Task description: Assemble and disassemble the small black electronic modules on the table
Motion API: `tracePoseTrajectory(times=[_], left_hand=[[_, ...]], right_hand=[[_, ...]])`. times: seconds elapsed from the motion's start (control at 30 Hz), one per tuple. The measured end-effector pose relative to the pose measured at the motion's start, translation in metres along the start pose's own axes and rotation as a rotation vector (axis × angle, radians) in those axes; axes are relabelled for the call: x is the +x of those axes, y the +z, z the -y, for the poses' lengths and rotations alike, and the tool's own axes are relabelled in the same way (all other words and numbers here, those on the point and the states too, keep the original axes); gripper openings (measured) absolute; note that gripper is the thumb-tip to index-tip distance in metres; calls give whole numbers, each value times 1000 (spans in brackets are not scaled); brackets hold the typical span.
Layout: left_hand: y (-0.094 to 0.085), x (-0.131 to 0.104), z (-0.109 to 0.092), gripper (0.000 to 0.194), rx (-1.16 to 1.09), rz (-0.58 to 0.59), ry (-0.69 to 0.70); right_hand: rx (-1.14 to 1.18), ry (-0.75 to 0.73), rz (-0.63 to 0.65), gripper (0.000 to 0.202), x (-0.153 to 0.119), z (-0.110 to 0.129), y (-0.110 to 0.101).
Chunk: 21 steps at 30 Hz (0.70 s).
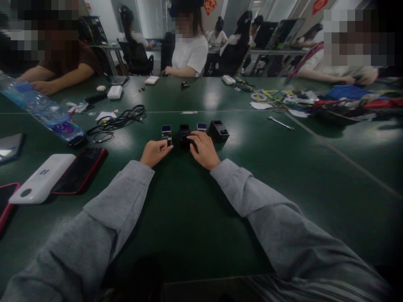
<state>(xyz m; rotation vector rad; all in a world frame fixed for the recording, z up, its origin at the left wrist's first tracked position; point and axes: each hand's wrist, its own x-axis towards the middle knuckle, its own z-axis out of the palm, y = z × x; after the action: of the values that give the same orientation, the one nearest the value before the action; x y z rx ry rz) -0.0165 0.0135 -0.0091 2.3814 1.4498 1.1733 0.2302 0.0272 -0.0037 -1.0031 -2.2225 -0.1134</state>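
My left hand (pixel 155 153) is closed, with thumb and fingers at the near end of a small circuit board with a screen (pixel 166 128). Just right of it a black plastic case (pixel 184 128) lies on the green table (pixel 189 218). My right hand (pixel 205 150) reaches over that case's right side, fingers stretched out and fingertips touching or just above it. Beyond my right knuckles a second small screen board (pixel 201 126) shows, its lower part hidden by the hand. A second black case (pixel 219 130) sits to the right of that hand.
On the left are a water bottle (pixel 47 113), a white power bank (pixel 44 178), a red-edged phone (pixel 81 170) and black cables (pixel 121 117). A wrench (pixel 281 123) lies right, before a heap of wires (pixel 283 98). Several people sit across the table and behind.
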Motion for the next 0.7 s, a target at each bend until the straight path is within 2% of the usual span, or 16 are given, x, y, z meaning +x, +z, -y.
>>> tracePoseTrajectory(times=[0.13, 0.37, 0.47, 0.6, 0.7], left_hand=[[3, 1, 2, 47, 57, 5, 16], [4, 2, 1, 45, 180, 15, 63], [2, 2, -5, 40, 284, 80, 118], [1, 2, -13, 27, 379, 243, 195], [2, 3, -14, 24, 395, 282, 188]], right_hand=[[2, -10, 42, 29, 0, -2, 2], [18, -26, 38, 29, 0, -2, 1], [27, -23, 51, 30, 0, -1, 0], [34, -16, 51, 29, 1, -1, 0], [33, -7, 59, 29, 1, -1, 0]])
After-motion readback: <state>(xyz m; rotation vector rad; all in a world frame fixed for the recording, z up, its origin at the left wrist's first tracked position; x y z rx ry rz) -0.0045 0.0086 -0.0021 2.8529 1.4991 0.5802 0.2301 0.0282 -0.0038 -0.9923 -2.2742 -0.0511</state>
